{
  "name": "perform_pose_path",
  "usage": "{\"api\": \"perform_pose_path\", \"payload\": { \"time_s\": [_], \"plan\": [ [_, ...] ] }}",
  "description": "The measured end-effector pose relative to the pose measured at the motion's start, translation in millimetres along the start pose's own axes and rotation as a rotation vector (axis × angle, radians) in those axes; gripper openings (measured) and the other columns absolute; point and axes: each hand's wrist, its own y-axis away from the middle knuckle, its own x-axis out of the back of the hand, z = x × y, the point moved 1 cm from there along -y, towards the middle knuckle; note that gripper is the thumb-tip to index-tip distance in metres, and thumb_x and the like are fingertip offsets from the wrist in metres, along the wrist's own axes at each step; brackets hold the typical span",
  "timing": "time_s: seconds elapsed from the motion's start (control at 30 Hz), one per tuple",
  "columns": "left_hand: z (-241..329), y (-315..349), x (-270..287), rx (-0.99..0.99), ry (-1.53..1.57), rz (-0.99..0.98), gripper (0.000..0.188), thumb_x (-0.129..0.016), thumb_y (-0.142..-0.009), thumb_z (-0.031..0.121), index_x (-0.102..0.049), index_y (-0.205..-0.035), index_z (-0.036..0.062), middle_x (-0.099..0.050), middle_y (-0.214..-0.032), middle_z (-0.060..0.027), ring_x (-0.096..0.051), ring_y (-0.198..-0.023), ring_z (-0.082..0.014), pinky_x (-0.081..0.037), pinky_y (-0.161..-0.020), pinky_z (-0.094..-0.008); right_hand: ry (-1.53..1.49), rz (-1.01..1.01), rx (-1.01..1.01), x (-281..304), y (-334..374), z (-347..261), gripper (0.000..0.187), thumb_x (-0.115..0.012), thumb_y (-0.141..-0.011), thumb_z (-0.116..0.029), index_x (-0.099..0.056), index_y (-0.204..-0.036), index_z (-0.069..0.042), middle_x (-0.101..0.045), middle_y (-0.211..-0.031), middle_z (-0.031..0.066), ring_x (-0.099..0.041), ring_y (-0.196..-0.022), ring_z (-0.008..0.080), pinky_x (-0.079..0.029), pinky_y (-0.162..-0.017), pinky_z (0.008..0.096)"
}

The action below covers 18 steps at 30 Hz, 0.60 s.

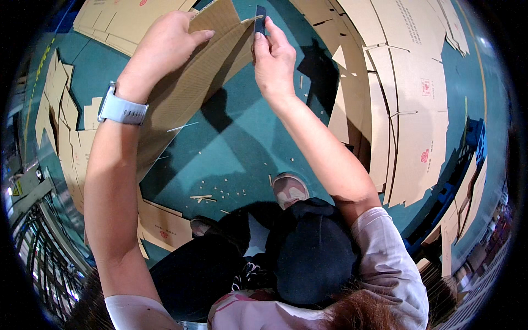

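Observation:
A brown corrugated cardboard piece [181,93] stands tilted in front of me, its folded flap rising at the top. My left hand [171,41], with a pale watch at the wrist, grips it near its upper left edge; the thumb points right and the other fingers are mostly hidden. Between the thumb and fingers of my right hand [275,60] is a small dark flat strip [260,21], held upright. It meets the upper right corner of the cardboard, where a narrow sliver of board sticks out. Whether the strip is a blade cannot be made out.
Stacked flat cardboard [410,104] lies on the right, with more sheets [124,25] at the far left and left side. Small cardboard scraps [203,197] litter the green floor [236,148] by my shoes. A blue pallet [474,135] is at the right, a black rack [47,258] lower left.

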Motion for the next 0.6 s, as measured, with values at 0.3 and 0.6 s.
{"api": "perform_pose_path", "payload": {
  "time_s": [0.3, 0.6],
  "plan": [
    [4.0, 6.0, 0.6, 0.013, -0.083, -0.012, 0.036, -0.061, -0.082, 0.028, -0.063, -0.091, -0.0074, -0.063, -0.074, -0.0241, -0.064, -0.067, -0.0321, -0.049, -0.065, -0.0379, -0.055, -0.035, -0.01, 8.5, -11.5, -6.5, 0.035, -0.053, -0.086, -0.009, -0.052, -0.116, 0.008, -0.061, -0.081, 0.0082, -0.05, -0.068, 0.0092, -0.044, -0.064, 0.0244],
    [24.2, 10.6, 6.6, 0.083, -0.037, -0.105, 0.032, -0.059, -0.085, 0.022, -0.058, -0.104, -0.0046, -0.066, -0.09, -0.0192, -0.064, -0.081, -0.0267, -0.047, -0.075, -0.0338, -0.132, 0.035, -0.055, 2.5, -29.7, -3.3, 0.036, -0.053, -0.087, -0.01, -0.051, -0.118, 0.008, -0.051, -0.067, 0.0004, -0.044, -0.061, 0.0059, -0.039, -0.056, 0.0218]
  ]
}}
